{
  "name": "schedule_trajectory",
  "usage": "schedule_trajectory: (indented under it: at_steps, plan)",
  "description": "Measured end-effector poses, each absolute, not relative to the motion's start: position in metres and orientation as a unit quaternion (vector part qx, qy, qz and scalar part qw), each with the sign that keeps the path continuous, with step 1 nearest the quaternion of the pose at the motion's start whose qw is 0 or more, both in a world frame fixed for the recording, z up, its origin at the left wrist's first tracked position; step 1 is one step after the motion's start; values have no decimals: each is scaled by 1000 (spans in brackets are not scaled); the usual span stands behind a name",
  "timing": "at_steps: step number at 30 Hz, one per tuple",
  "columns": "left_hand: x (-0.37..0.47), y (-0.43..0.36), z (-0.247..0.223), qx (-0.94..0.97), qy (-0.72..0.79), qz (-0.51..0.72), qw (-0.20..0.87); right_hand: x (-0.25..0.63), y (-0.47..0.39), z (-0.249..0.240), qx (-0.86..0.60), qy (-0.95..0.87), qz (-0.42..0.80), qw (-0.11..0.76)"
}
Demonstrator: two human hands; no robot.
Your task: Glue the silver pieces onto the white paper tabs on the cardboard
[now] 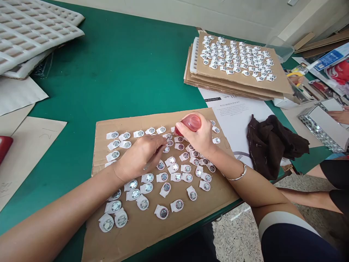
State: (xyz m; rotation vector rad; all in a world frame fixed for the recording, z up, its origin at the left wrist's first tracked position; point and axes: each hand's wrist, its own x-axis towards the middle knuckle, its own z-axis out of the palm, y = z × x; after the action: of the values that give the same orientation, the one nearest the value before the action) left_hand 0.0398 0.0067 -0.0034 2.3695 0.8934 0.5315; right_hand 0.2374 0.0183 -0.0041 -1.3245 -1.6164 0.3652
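A sheet of brown cardboard (185, 227) lies before me, covered with several small white paper tabs, each bearing a round silvery disc (163, 212). My right hand (200, 136) is wrapped round a translucent red squeeze bottle (191, 123), tilted above the upper part of the sheet. Close to it on the left, my left hand (144, 154) is closed in a pinch over the tabs. Something thin and shiny shows near those fingertips, too small to make out. Both hands hide some of the discs beneath them.
At the back right, stacked cardboard sheets (242, 85) carry more tabbed discs. A printed paper (231, 112) and a dark brown cloth pouch (272, 145) lie to the right. White grid trays (35, 32) sit at the back left. Another person's hand (340, 115) is at the far right.
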Motion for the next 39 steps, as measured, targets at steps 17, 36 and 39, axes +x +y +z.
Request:
schedule_trajectory:
  at_steps: [17,36,39]
  plan:
    - [34,14,-11,840,364,236,326,237,16,-3,-550,-677,148,466]
    - [33,18,-6,757,418,231,445,241,20,-5,-590,-606,209,492]
    - [33,19,-7,757,414,231,450,240,19,-6,-589,-617,206,480]
